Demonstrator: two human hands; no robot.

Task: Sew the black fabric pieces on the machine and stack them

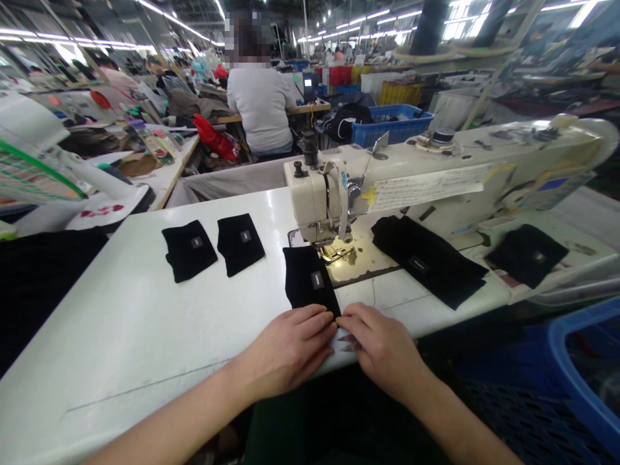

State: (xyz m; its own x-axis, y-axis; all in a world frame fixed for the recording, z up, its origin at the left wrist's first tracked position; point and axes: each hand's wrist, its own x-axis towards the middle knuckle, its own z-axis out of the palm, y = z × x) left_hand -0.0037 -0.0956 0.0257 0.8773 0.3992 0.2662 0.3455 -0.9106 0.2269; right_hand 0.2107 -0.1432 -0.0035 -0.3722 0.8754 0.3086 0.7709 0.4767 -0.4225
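A black fabric piece [304, 279] with a small dark label lies on the white table, its upper end beside the sewing machine's presser foot [336, 253]. My left hand [295, 349] is closed over its near end, the fingertips pressing the cloth. At the same corner, my right hand [380, 342] pinches the edge between thumb and forefinger. Two pointed blades, apparently thread snips [345, 339], stick out to the left from under my right hand; their handles are hidden. The sewing machine [387, 187] stands just beyond both hands.
Two labelled black pieces, one nearer [241, 245] and one farther left [190, 252], lie flat. A black fabric stack [426, 261] and another piece [527, 255] are at right. A blue basket [557, 342] stands below the right edge. A person [261, 103] sits ahead.
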